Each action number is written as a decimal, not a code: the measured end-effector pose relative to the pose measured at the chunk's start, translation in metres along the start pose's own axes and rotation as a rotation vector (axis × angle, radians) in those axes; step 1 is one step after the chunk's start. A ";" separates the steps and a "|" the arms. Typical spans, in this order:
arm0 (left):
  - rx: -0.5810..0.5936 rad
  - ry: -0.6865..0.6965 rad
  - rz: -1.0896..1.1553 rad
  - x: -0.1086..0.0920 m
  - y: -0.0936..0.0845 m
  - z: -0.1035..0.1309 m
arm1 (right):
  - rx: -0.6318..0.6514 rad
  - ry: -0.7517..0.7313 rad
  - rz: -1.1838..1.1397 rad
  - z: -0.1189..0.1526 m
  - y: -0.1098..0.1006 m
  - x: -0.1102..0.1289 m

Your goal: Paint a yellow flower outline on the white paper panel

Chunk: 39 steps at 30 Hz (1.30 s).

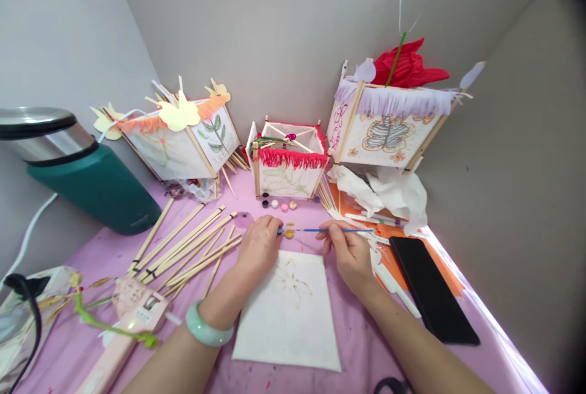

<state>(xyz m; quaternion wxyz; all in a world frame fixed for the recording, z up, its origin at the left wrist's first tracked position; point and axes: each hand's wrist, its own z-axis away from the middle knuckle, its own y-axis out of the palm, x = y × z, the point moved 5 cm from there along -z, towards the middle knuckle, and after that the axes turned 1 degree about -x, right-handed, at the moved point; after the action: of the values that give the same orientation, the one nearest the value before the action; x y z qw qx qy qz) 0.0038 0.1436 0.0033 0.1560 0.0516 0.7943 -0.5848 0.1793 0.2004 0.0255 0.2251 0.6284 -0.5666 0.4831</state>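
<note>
Left hand [260, 240] bent, just above the top left of the sheet, my fingertips against a small blue pot [279, 231]; whether I pinch it or only touch it, I cannot tell. Just right of that, a yellow paint pot [289, 233]. White sheet [286, 327] lies flat on the purple cloth [361, 354], between my forearms. On its upper part, a flower [293, 284] in thin yellowish lines: petals outlined, insides mostly white. Lower half shows no marks I can make out. My judgement: early stage, one outline down, any filling-in or further drawing left to do. Next along, a blue paintbrush [315, 230], level, bristles just beside the yellow pot; paint on the tip too small to confirm. Right hand [347, 254] grasps its handle between thumb and fingers. Farther right, a black phone [433, 290] lies apart from the work.
</note>
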 end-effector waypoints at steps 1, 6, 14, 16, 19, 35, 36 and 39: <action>-0.001 0.008 -0.008 -0.001 0.000 0.000 | 0.009 -0.016 0.021 0.001 0.001 0.001; -0.003 0.086 -0.069 -0.007 0.000 0.001 | 0.094 -0.204 0.189 0.006 0.007 0.008; -0.026 0.132 -0.091 -0.011 -0.001 0.002 | 0.146 -0.334 0.321 0.011 0.012 0.013; -0.037 0.151 -0.096 -0.012 0.000 0.002 | 0.139 -0.318 0.304 0.010 0.013 0.013; -0.057 0.173 -0.098 -0.012 0.000 0.003 | 0.125 -0.337 0.276 0.010 0.013 0.014; -0.066 0.194 -0.125 -0.014 -0.001 0.004 | 0.158 -0.377 0.354 0.013 0.017 0.017; -0.066 0.193 -0.125 -0.014 -0.001 0.003 | 0.156 -0.376 0.355 0.013 0.016 0.017; -0.065 0.193 -0.124 -0.014 0.000 0.003 | 0.172 -0.393 0.369 0.013 0.018 0.017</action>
<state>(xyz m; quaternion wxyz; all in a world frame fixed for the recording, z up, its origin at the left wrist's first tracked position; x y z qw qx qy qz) 0.0175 0.1420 0.0072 0.0437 0.0533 0.8260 -0.5594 0.1652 0.1764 0.0303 -0.0350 0.6132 -0.6610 0.4310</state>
